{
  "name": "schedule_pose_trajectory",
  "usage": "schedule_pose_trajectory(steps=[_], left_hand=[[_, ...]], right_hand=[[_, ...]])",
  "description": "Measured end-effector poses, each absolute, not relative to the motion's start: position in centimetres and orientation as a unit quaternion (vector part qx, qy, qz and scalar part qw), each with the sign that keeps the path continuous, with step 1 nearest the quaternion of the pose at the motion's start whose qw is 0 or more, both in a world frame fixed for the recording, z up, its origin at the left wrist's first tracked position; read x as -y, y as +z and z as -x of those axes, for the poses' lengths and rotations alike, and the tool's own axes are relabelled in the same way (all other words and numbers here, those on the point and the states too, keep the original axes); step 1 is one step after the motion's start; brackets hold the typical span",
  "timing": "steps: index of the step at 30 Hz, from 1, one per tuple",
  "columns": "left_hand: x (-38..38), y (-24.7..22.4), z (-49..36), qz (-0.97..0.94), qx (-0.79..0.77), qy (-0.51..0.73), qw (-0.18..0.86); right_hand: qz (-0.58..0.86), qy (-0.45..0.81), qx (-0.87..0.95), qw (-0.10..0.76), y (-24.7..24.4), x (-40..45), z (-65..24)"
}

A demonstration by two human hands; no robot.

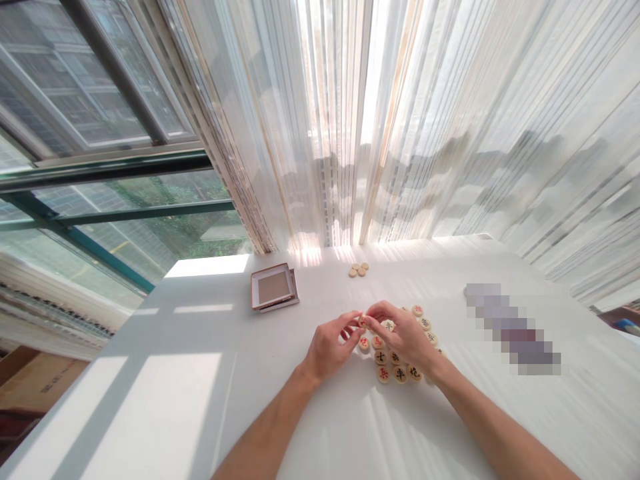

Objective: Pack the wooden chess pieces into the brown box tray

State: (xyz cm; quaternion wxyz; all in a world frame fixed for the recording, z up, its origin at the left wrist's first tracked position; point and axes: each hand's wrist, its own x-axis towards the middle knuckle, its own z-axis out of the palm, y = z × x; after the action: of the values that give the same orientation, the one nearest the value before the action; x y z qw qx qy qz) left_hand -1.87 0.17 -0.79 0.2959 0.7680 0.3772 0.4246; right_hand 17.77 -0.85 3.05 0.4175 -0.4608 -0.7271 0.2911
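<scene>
My left hand (331, 343) and my right hand (403, 333) meet above the table, fingertips closed on one round xiangqi piece (363, 322) with a red mark. Below and around them, several wooden xiangqi pieces lie in rows, with red or black characters facing up. A red-marked piece (364, 343) is at the left end of one row, under my left fingertips. In the row nearest me are a red piece (383, 374) and a black one (399, 373). My right hand and wrist hide part of the group.
Several plain discs (358, 270) lie face down near the table's far edge. An open shallow box (274, 288) stands at the back left. On the right is a blurred-out object (513, 330). Sheer curtains (320, 133) hang behind the white table (260, 413).
</scene>
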Motion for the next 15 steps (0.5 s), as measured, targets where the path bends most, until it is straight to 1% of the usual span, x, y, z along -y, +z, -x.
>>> schedule_pose_trajectory(steps=[8,15], left_hand=[[-0.15,-0.63,1.89,-0.764,-0.381,0.43,0.292],[-0.27,-0.69,1.88,-0.754,-0.385,0.454,0.279]], right_hand=[[0.434,0.324,0.728,0.42,3.75,1.2,-17.51],[0.43,0.319,0.737,0.414,3.59,1.1,-17.59]])
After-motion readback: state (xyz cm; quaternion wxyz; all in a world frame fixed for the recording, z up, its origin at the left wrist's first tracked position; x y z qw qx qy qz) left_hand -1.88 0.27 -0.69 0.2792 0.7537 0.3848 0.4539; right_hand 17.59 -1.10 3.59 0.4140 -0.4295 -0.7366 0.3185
